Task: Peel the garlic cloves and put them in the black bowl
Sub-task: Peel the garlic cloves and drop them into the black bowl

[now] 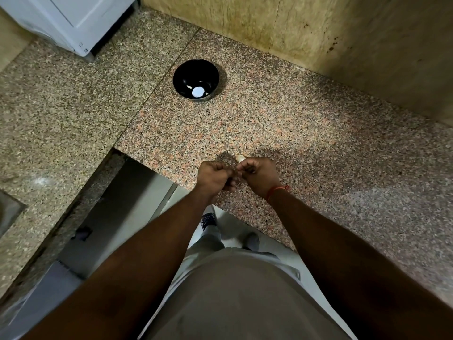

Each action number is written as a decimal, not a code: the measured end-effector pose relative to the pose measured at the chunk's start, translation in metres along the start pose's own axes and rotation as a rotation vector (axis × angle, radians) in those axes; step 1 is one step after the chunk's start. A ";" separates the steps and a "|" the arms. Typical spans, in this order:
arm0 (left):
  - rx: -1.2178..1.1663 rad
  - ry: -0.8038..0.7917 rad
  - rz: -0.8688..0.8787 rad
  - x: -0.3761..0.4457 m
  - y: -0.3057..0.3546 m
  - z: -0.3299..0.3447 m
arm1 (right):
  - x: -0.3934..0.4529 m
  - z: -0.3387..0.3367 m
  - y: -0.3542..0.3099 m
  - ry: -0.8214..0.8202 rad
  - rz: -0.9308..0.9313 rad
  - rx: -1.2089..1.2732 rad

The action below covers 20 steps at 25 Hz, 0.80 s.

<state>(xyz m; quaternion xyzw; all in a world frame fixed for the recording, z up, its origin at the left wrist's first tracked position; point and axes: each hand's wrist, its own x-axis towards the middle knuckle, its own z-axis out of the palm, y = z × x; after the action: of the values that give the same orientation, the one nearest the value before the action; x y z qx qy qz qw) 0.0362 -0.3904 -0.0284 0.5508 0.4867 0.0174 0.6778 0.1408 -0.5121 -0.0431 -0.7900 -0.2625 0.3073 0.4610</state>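
Clove pinched in right hand, poking out at its 11 o'clock; left hand curled alongside, contents unclear; bowl at 12.

Speckled granite counter meets a stained beige wall; perhaps a white appliance far left.

The bowl is sitting on the counter, far from the near edge and close to the wall behind it. Small pieces are lying in the bowl. Both hands are meeting above the counter's near edge, left hand beside right hand, a garlic clove projecting from the right fingers. An appliance is standing at far left.
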 end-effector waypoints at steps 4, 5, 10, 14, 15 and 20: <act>0.006 0.015 0.004 0.003 0.001 0.001 | 0.002 0.005 0.001 0.050 -0.009 -0.005; 0.007 0.021 0.007 0.004 0.001 0.001 | 0.002 0.006 0.001 0.059 -0.007 -0.005; -0.003 0.038 0.013 0.006 -0.001 0.004 | 0.002 0.010 0.002 0.074 -0.001 -0.023; -0.040 0.028 0.010 0.003 -0.002 0.004 | 0.003 0.012 0.003 0.069 0.016 0.033; -0.045 0.016 0.010 0.003 -0.002 0.004 | 0.003 0.013 0.003 0.065 0.028 0.074; -0.039 -0.034 0.007 0.004 -0.001 0.000 | 0.001 0.010 0.001 0.019 0.158 0.394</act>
<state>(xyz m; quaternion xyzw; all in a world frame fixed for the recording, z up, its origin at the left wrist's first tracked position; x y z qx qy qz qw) 0.0383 -0.3884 -0.0321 0.5395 0.4728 0.0198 0.6964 0.1341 -0.5065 -0.0484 -0.7056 -0.1302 0.3802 0.5836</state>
